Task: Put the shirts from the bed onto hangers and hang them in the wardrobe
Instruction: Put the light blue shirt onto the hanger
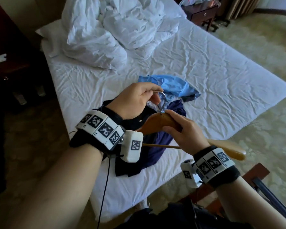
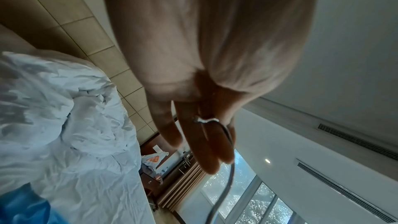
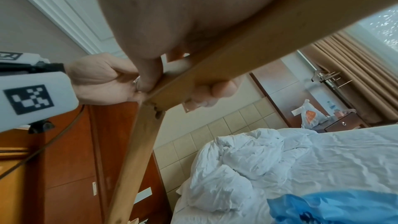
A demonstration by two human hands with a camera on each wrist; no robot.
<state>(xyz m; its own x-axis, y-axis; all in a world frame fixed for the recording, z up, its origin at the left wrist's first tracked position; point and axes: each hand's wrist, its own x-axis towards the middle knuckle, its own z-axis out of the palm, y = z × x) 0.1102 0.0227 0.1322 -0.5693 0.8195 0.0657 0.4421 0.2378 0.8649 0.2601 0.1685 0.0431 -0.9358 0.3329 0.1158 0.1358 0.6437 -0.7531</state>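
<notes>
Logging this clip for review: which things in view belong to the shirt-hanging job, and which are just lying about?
Job:
wooden hanger, its metal hook pinched by the left hand, its shoulder gripped by the right hand
light blue shirt
dark navy shirt

Lying about:
crumpled white duvet
bedside cabinet
plastic bag

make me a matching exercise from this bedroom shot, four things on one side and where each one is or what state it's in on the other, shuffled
Things:
1. wooden hanger
2. light blue shirt
3. white duvet
4. dark purple shirt

Places or states:
A. bunched up near the head of the bed
B. held above the bed, the left hand on its metal hook and the right hand on its wooden body
C. crumpled on the sheet, beyond the hands
D. lying at the near edge of the bed, under the hanger

Pairs: 1-B, 2-C, 3-A, 4-D
</notes>
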